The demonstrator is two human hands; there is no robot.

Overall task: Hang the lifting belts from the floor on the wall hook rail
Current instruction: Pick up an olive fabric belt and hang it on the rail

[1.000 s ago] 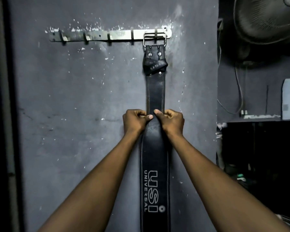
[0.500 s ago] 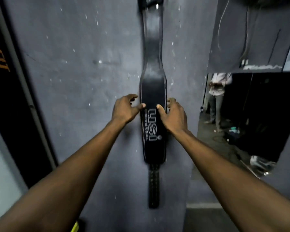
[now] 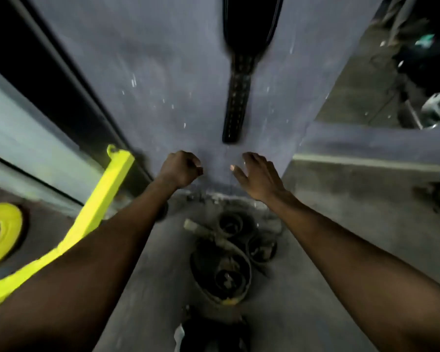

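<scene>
- Left hand (image 3: 181, 168): fingers curled into a fist, holding nothing, in front of the base of the wall (image 3: 163, 72).
- Right hand (image 3: 259, 174): fingers loosely spread and relaxed, holding nothing, level with the left hand and apart from it.
- Hanging belt (image 3: 235, 102): black, flat against the wall above the gap between the hands. Its narrow perforated tail ends just above them, touching neither. The wide part runs out of the top of the frame.
- Coiled belts (image 3: 221, 270): a dark pile on the floor (image 3: 341, 224) at the foot of the wall, between the two forearms and below the hands.
  - One large loop has a smaller coil sitting inside it.
  - Two further small coils lie just behind it, with a pale strap end beside them.
  - Detail is blurred.
- Yellow bar (image 3: 97, 207): slants from the wall's left edge down towards the lower left and passes under the left forearm.
- Yellow disc (image 3: 3, 232): on the floor at far left, well apart from the pile.
- Right side: the wall ends at a corner, and dark, blurred objects lie beyond it.
</scene>
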